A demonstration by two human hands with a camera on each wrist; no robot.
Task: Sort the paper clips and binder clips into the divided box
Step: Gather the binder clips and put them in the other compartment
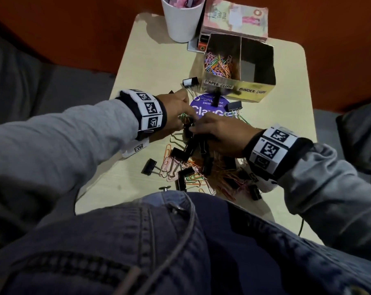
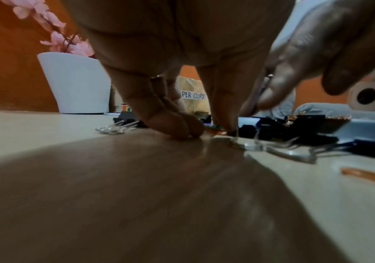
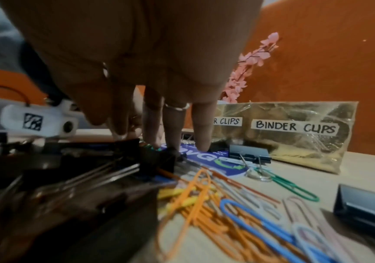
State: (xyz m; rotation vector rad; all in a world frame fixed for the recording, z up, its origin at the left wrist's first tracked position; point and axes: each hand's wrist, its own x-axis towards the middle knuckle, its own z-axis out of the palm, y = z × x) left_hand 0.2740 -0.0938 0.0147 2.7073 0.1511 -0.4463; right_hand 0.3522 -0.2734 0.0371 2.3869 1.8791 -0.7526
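A gold divided box (image 1: 250, 91) stands at the table's far right. Its "PAPER CLIPS" half holds coloured paper clips (image 1: 218, 64); the "BINDER CLIPS" half (image 1: 258, 64) looks dark and bare. A mixed pile (image 1: 191, 165) of black binder clips and coloured paper clips lies in front of me. My left hand (image 1: 178, 111) reaches down at the pile's far edge, its fingertips (image 2: 182, 129) on the table beside small clips. My right hand (image 1: 214, 129) has straight fingers (image 3: 202, 140) on a purple sticker and a binder clip (image 3: 123, 144). Neither hand plainly holds anything.
Stray binder clips (image 1: 191, 82) (image 1: 234, 105) (image 1: 149, 166) lie around the purple round sticker (image 1: 208, 108). A white cup (image 1: 182, 20) of pink flowers and a book (image 1: 235, 18) stand behind the box. My denim-clad knee (image 1: 180, 241) covers the table's near edge.
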